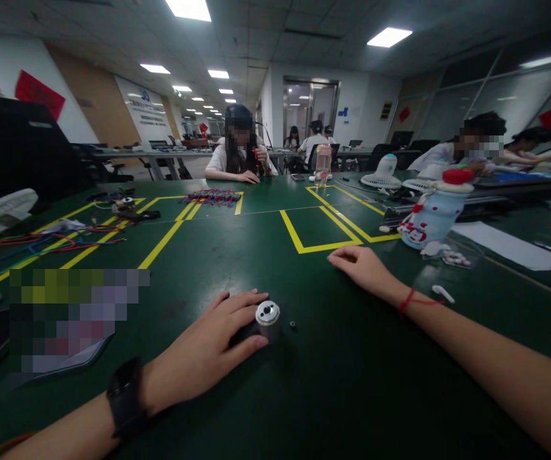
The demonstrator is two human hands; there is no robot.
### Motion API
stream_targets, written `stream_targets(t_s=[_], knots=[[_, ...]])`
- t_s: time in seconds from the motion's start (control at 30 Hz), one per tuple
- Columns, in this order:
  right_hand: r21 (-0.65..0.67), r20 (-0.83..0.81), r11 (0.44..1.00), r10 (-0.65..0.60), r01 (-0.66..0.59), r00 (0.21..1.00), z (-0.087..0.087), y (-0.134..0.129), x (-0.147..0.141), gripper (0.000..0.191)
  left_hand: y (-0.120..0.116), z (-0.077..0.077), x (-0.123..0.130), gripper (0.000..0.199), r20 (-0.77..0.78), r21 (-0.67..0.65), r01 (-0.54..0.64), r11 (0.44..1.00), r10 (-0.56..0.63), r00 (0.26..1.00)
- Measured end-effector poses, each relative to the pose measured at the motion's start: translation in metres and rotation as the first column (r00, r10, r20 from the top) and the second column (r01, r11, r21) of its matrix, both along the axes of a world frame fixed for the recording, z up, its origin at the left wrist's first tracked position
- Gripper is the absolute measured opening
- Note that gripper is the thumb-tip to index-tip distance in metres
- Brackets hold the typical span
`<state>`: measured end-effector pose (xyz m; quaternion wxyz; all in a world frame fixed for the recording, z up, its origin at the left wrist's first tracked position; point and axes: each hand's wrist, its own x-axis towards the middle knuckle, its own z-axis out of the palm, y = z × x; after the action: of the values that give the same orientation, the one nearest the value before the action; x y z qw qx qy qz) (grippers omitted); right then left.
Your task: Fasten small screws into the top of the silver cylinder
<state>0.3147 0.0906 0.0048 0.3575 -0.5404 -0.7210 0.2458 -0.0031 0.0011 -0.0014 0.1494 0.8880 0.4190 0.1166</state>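
Note:
A small silver metal cylinder with holes in its top, like a small motor (268, 319), stands upright on the dark green table. My left hand (208, 338), with a black watch at the wrist, lies around it, the thumb at its near side and the fingers behind and left. Just right of the cylinder is a tiny metal piece (293, 324), apart from it. Farther off to the right, my right hand (362, 268) rests low at the table with thumb and fingers curled together. Whether anything sits between those fingertips cannot be made out.
Wires (64, 243) and a pixelated flat packet (74, 326) lie at left. Yellow tape (160, 246) marks the table. A blue bottle (436, 214), a white earbud (443, 294) and paper (515, 246) are at right. A person (241, 153) sits opposite; others sit farther off.

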Motion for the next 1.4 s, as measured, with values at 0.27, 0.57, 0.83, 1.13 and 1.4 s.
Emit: stream_targets(t_s=[0.27, 0.57, 0.83, 1.13, 1.4], knots=[[0.037, 0.259, 0.814, 0.553, -0.58, 0.792, 0.012, -0.054, -0.055, 0.014, -0.002, 0.001, 0.001, 0.04, 0.015, 0.015, 0.007, 1.0, -0.007, 1.0], [0.246, 0.02, 0.849, 0.478, -0.467, 0.878, 0.031, -0.069, -0.089, 0.006, -0.003, 0.002, 0.003, 0.041, 0.034, 0.057, 0.004, 0.998, -0.006, 0.999], [0.222, 0.041, 0.862, 0.459, -0.456, 0.888, 0.03, -0.074, -0.093, 0.007, -0.002, 0.001, 0.004, 0.043, 0.023, 0.047, 0.009, 0.999, -0.01, 1.0], [0.035, -0.138, 0.906, 0.422, -0.422, 0.896, 0.021, -0.069, -0.095, 0.014, -0.003, 0.001, 0.003, 0.039, 0.03, 0.059, 0.012, 0.998, -0.014, 0.999], [0.116, -0.081, 0.878, 0.474, -0.464, 0.877, 0.022, -0.07, -0.093, 0.01, -0.002, 0.0, 0.002, 0.039, 0.035, 0.058, 0.002, 0.998, -0.004, 0.999]])
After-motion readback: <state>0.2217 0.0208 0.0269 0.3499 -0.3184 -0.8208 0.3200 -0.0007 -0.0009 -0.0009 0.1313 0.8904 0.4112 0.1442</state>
